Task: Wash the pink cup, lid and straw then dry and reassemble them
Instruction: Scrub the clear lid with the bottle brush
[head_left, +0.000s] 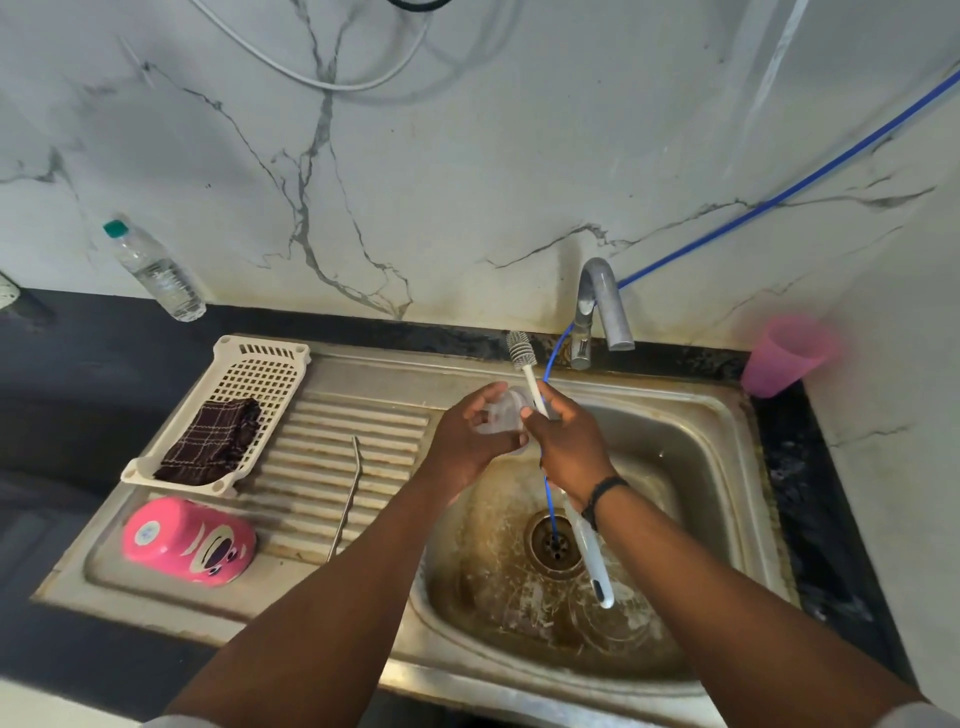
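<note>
My left hand (467, 441) holds a clear plastic lid (505, 413) over the left side of the sink basin (675, 452). My right hand (566, 441) grips a white bottle brush (521, 351) by its shaft, bristle head pointing up toward the wall, handle end hanging over the drain. Both hands touch at the lid. The pink cup (189, 540) with a cartoon face lies on its side on the drainboard. A metal straw (347, 501) lies on the drainboard ridges to the cup's right.
A white basket (260, 364) holding a dark checked cloth (213, 441) sits at the drainboard's back left. A tap (602, 306) stands behind the basin, with a blue hose (779, 195) running down into the drain. A pink tumbler (784, 356) stands at right, a water bottle (153, 270) at left.
</note>
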